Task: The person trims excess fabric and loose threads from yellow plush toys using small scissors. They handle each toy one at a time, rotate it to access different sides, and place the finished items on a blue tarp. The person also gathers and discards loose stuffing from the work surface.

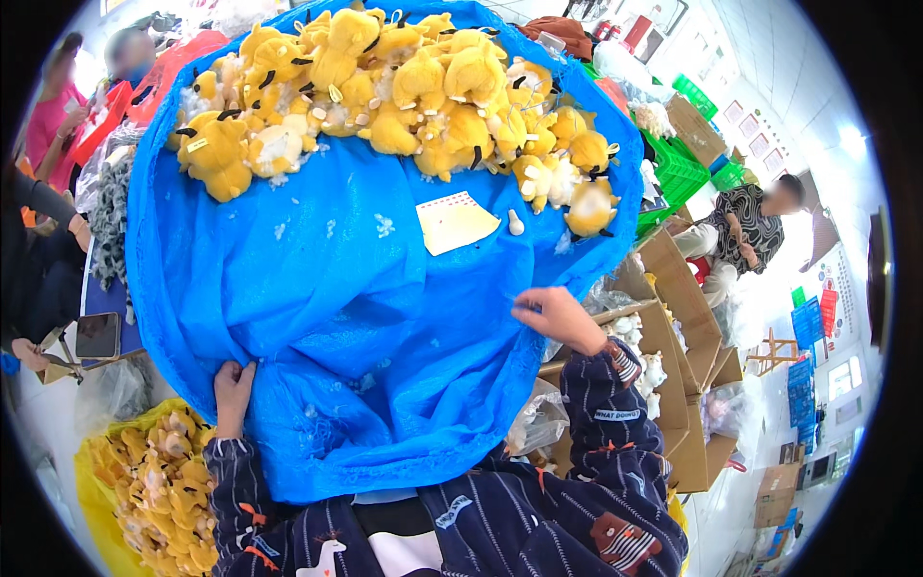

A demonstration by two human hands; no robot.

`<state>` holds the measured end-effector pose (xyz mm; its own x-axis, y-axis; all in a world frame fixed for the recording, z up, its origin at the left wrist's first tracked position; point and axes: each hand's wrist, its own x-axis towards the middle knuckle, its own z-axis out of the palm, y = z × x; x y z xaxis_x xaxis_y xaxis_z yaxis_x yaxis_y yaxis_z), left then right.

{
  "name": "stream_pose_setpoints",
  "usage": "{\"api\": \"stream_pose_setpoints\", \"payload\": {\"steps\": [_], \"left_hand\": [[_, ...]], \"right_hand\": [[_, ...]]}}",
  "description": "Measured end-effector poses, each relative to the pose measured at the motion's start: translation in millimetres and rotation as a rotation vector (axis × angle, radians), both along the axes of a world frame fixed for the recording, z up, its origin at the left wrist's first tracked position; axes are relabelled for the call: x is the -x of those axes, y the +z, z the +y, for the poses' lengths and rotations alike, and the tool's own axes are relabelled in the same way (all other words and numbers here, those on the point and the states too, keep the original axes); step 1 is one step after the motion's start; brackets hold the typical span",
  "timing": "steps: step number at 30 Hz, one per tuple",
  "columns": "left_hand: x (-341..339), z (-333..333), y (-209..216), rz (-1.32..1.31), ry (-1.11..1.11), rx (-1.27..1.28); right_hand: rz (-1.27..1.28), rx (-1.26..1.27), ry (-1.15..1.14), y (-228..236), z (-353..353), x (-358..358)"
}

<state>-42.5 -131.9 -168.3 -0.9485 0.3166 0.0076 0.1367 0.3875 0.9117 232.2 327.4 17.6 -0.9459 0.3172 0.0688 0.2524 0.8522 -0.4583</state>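
Observation:
In front of me a blue plastic sheet point(317, 250) is spread out with gathered, raised edges. Yellow plush toys point(336, 87) with white fluff and black strips are heaped along its far side. Nearer than the heap lie a yellow paper card point(457, 223) with a red-patterned edge and a small pale bulb-shaped piece point(516, 223). At the sheet's near left, my left hand point(233, 392) is closed on a fold of it. My right hand point(562, 319) is over the right side, fingers bent together; whatever they may hold is too small to make out.
A yellow bag of small plush pieces point(163, 490) stands at lower left. Cardboard boxes point(673, 356) with white plush items are close on my right, green crates point(673, 178) beyond. A phone point(98, 337) lies at left. People sit at left and at right point(745, 236).

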Motion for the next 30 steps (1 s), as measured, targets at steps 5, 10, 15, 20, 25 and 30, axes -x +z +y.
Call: {"api": "stream_pose_setpoints", "payload": {"steps": [5,10,15,20,25,30], "left_hand": [[10.4,-4.3,-7.9,0.114,-0.023,0.086],[-23.5,2.7,23.6,0.415,0.100,0.164],[-25.9,-18.7,20.6,0.371,0.202,-0.069],[-19.3,-19.9,26.7,0.088,0.242,-0.477],[-39.7,-45.7,37.1,0.120,0.178,-0.364],[-72.9,-56.3,68.7,0.089,0.136,-0.196]], "right_hand": [[0.360,-0.055,-0.173,23.4,-0.6,54.8],[0.518,-0.341,-0.030,3.9,-8.0,99.3],[0.288,-0.257,0.036,-7.8,-17.5,104.3],[0.462,-0.180,-0.011,-13.0,-10.7,95.7],[0.709,-0.108,-0.173,-8.6,1.9,95.1],[0.897,0.000,-0.309,1.6,15.3,116.2]]}}
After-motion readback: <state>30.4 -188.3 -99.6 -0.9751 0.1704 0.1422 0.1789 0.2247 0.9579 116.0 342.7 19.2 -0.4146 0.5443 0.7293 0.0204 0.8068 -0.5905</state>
